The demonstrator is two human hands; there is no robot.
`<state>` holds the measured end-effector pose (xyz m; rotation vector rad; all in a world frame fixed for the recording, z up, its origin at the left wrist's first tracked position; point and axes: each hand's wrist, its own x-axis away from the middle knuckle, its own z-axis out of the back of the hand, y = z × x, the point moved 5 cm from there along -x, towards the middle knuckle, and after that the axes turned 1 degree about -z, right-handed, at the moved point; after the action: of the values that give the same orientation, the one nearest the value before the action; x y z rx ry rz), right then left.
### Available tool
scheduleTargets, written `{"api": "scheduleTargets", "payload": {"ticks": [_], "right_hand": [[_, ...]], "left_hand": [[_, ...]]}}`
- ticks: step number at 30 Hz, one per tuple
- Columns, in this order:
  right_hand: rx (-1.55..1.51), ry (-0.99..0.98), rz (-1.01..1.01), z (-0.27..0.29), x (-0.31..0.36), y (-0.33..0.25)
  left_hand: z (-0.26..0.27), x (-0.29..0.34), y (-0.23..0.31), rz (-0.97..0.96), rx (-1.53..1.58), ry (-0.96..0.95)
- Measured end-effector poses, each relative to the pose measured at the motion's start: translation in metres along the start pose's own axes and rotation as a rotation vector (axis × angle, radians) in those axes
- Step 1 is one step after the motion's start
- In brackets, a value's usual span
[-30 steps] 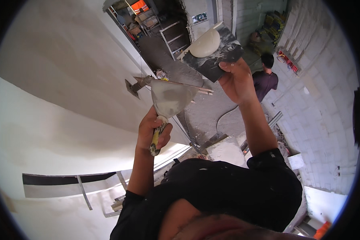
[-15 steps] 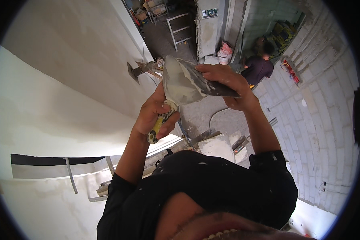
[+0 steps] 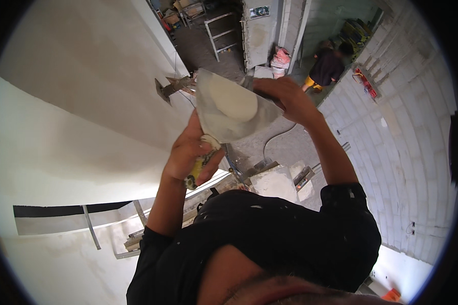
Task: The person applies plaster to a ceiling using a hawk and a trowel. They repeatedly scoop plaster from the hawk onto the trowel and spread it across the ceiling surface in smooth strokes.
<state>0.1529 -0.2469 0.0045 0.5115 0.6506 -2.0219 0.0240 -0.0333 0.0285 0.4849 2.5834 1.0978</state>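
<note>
My left hand (image 3: 188,157) is closed around the yellow, plaster-flecked handle (image 3: 197,170) of a wide putty knife. Its broad, pale-smeared blade (image 3: 213,122) points up and away from me. A smooth, rounded patch of cream putty (image 3: 236,100) lies on that blade. My right hand (image 3: 290,99) is beside the blade's far right edge, fingers closed on a flat steel scraper (image 3: 247,82). Only a small grey part of this scraper shows; the rest is hidden behind my hand and the putty knife. Whether the two blades touch, I cannot tell.
A smooth plastered wall (image 3: 86,117) curves along my left; a block wall (image 3: 392,152) with a red fitting (image 3: 365,84) stands right. A co-worker (image 3: 328,66) bends near the far doorway. Bags (image 3: 280,61), a metal frame (image 3: 221,35) and a white-topped block (image 3: 275,183) are around.
The right hand's dark scraper has gone from lying across the putty knife to mostly hidden beyond it. Streaky putty is now one smooth patch. The co-worker has bent forward.
</note>
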Motion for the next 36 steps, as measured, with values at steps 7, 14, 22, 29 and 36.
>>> {"api": "scheduleTargets", "payload": {"ticks": [7, 14, 22, 29, 36], "right_hand": [[-1.012, 0.248, -0.535, -0.003, 0.030, 0.019], [-0.640, -0.055, -0.399, -0.004, 0.031, -0.021], [-0.619, 0.268, -0.552, -0.005, 0.071, 0.056], [-1.178, 0.214, -0.550, 0.038, -0.001, -0.074], [-1.358, 0.364, -0.460, 0.040, -0.042, -0.103]], "left_hand": [[0.030, -0.006, -0.004, -0.005, -0.046, 0.151], [0.023, -0.014, 0.000, 0.003, -0.035, 0.075], [0.022, -0.018, 0.010, -0.217, -0.335, 0.275], [0.039, -0.032, -0.001, -0.613, -0.633, 0.500], [0.048, -0.040, 0.019, -0.924, -0.849, 0.570]]}}
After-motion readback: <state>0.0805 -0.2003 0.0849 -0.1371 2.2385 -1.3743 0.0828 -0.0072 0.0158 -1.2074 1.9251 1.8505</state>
